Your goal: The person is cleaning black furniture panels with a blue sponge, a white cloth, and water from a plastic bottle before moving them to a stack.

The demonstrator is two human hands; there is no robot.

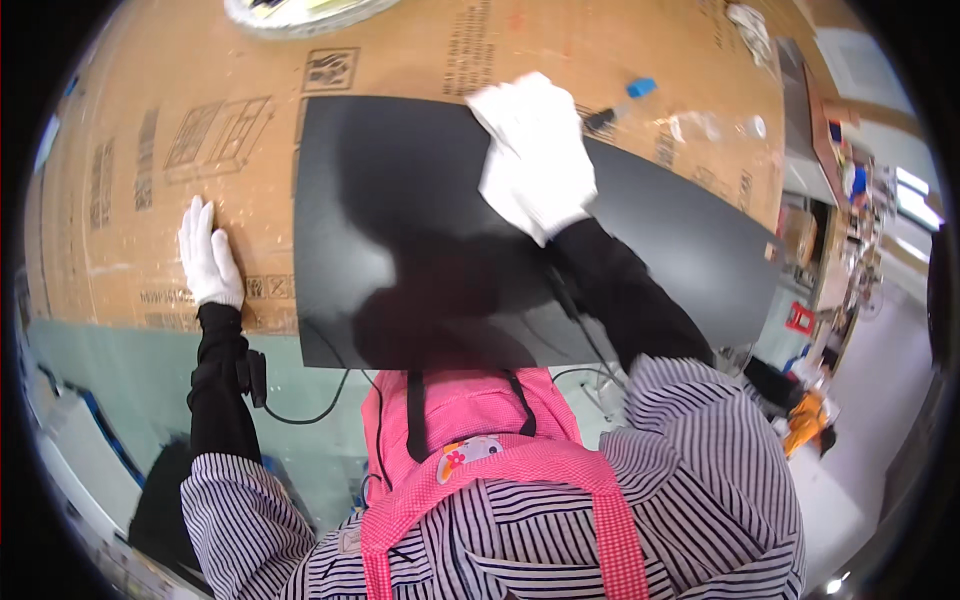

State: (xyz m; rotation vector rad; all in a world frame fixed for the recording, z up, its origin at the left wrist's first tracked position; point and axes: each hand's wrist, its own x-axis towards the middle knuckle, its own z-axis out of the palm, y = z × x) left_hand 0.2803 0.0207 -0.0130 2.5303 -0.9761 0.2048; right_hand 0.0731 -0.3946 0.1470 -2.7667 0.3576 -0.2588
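Observation:
A large, smooth black panel (640, 240) lies on the cardboard-covered table. My right hand (548, 195), in a white glove, is over the panel's far edge with a bunched white cloth (515, 110). Glove and cloth blend together in blurred white, so the separate fingers are hidden. To the left of the panel, my left hand (209, 262), also white-gloved, rests flat on the cardboard (250, 210). Its fingers are stretched out, and it holds nothing.
Beyond the panel lies a small tool with a blue end (641, 88), beside a clear plastic piece (750, 127). A plastic-wrapped round container (300, 15) stands at the far edge. A crumpled white rag (748, 30) lies far right. Thin black cables (310, 420) hang near my arms.

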